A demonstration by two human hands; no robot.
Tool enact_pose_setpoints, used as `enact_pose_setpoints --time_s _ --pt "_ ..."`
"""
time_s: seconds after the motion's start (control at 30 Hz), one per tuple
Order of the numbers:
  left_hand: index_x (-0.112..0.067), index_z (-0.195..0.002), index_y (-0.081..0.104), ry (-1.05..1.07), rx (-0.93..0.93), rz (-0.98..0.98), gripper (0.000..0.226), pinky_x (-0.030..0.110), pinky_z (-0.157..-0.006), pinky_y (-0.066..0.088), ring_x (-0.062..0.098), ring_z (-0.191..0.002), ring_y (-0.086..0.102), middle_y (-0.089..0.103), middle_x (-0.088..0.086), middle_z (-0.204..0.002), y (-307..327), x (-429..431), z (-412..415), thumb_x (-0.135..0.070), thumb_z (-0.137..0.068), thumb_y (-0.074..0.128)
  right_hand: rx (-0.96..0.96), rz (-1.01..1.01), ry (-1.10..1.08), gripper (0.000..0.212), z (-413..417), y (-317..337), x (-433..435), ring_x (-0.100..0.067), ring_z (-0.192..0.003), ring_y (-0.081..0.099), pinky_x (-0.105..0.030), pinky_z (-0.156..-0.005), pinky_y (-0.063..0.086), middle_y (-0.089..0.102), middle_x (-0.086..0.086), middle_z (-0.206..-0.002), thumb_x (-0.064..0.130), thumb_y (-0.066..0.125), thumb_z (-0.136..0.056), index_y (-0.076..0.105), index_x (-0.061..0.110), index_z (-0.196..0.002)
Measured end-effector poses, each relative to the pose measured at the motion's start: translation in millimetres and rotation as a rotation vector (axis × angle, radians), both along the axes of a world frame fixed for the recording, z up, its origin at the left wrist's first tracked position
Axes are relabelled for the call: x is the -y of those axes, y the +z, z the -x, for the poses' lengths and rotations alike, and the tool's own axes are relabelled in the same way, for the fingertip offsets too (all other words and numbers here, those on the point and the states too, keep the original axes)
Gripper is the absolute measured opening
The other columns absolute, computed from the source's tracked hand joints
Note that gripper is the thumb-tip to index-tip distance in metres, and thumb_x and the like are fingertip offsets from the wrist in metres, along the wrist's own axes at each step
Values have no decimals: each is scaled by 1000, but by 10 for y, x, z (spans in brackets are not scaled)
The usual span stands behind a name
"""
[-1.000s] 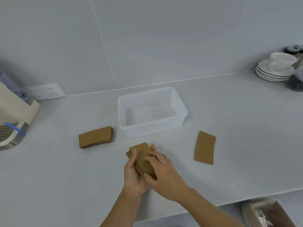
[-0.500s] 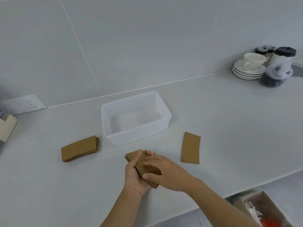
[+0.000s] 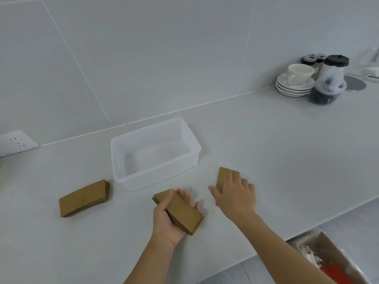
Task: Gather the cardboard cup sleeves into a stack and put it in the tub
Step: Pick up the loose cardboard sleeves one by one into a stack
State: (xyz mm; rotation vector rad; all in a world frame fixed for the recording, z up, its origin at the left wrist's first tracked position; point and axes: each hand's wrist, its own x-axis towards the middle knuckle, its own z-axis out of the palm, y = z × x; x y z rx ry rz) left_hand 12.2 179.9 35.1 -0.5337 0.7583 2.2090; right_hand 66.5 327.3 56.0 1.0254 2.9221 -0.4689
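My left hand grips a stack of brown cardboard cup sleeves just above the counter, in front of the tub. My right hand lies flat with spread fingers on a single sleeve to the right, covering its near half. Another pile of sleeves rests on the counter at the left. The clear plastic tub stands behind the hands with nothing in it.
Stacked saucers with a white cup and dark-lidded jars stand at the back right. A wall socket is at the far left. The counter edge runs along the lower right, with a cardboard box of items below it.
My right hand has left the held stack and moved right onto the single sleeve. My left hand keeps the stack. The view has shifted toward the right.
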Motion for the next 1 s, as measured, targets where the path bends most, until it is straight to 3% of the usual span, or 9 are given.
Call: enact_pose_setpoints --time_s 0.13,0.3,0.5,0.67,0.73,0.83,1.0 --pt "-9 -83 65 5 -7 4 16 51 -92 47 23 -82 61 66 7 -82 -16 -14 17 -22 -74 66 115 -17 -79 83 -31 -235 -66 -31 -135 27 -42 -111 21 30 -17 -146 65 31 -85 4 13 -144" --pt "-9 -88 64 11 -2 1 21 51 -92 47 23 -83 61 67 7 -82 -54 -29 22 -22 -72 67 112 20 -63 82 -86 -389 -8 -31 -142 13 -41 -114 16 18 -18 -152 62 31 -87 1 12 -145" --pt "-9 -92 65 19 8 -3 26 51 -91 47 23 -83 61 68 7 -83 -95 -68 16 -23 -70 68 29 14 26 64 -128 -383 22 -28 -139 20 -38 -112 21 26 -12 -150 40 36 -91 13 10 -143" --pt "-9 -93 64 27 19 -32 28 50 -87 49 23 -84 61 67 7 -87 -80 -83 31 -23 -70 68 -88 113 58 58 -126 -322 37 -24 -125 38 -33 -104 28 41 -7 -139 20 48 -83 29 10 -136" --pt "-9 -97 64 33 38 -48 31 49 -87 49 22 -85 61 66 6 -89 -63 -81 39 -24 -70 68 -162 160 95 55 -104 -287 73 -25 -122 40 -33 -102 28 44 -6 -135 20 53 -80 37 11 -132" --pt "-10 -103 62 31 43 -76 39 46 -86 50 21 -89 61 65 5 -93 -50 -67 65 -27 -69 69 -262 217 182 50 -66 -204 148 -22 -118 42 -30 -96 29 46 -1 -128 36 57 -83 44 14 -126" --pt "-14 -107 61 13 -16 -41 48 42 -84 49 24 -97 58 63 6 -103 -42 50 133 -41 -68 69 -353 373 365 41 41 -30 294 -12 -111 36 -21 -93 24 39 5 -129 17 57 -78 50 17 -118"
